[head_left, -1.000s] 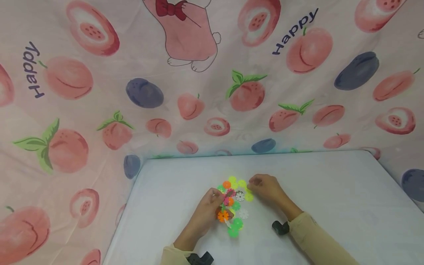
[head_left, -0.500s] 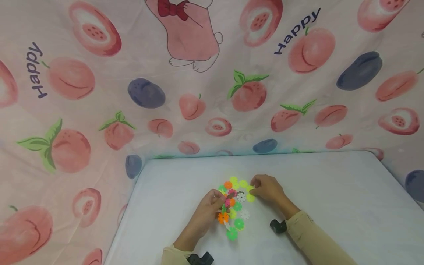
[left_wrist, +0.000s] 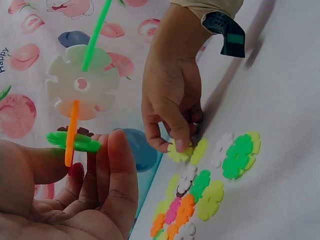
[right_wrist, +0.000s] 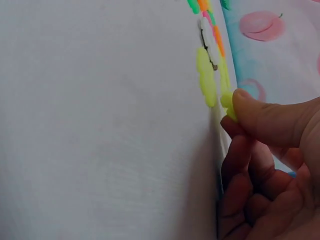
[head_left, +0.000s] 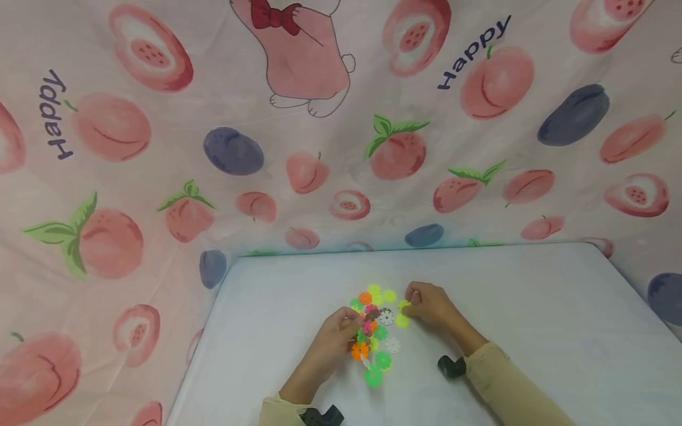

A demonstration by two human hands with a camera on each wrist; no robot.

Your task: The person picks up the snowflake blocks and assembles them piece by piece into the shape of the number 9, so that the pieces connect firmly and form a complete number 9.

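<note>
My left hand (head_left: 335, 334) pinches a linked chain of notched flower-shaped plastic discs. In the left wrist view a green disc (left_wrist: 87, 143) sits at the fingertips, an orange disc (left_wrist: 73, 127) crosses it, and a white disc (left_wrist: 82, 87) and a second green disc (left_wrist: 97, 32) rise above. A brown disc shows behind, partly hidden. My right hand (head_left: 433, 303) pinches a yellow disc (right_wrist: 227, 100) between thumb and forefinger, near the right side of the loose pile. Another yellow disc (head_left: 402, 320) lies just below those fingertips.
Loose discs in several colours lie on the white table (head_left: 506, 296) between the hands, among them a white disc (head_left: 386, 318) and a pink disc (left_wrist: 172, 210). A fruit-patterned cloth (head_left: 319, 148) hangs behind the table. Black devices (head_left: 452, 367) are worn on both wrists.
The right hand has shifted slightly to the right, and the yellow disc at its fingertips now stands apart from the other yellow discs. The left hand still holds its chain, moved slightly downward.
</note>
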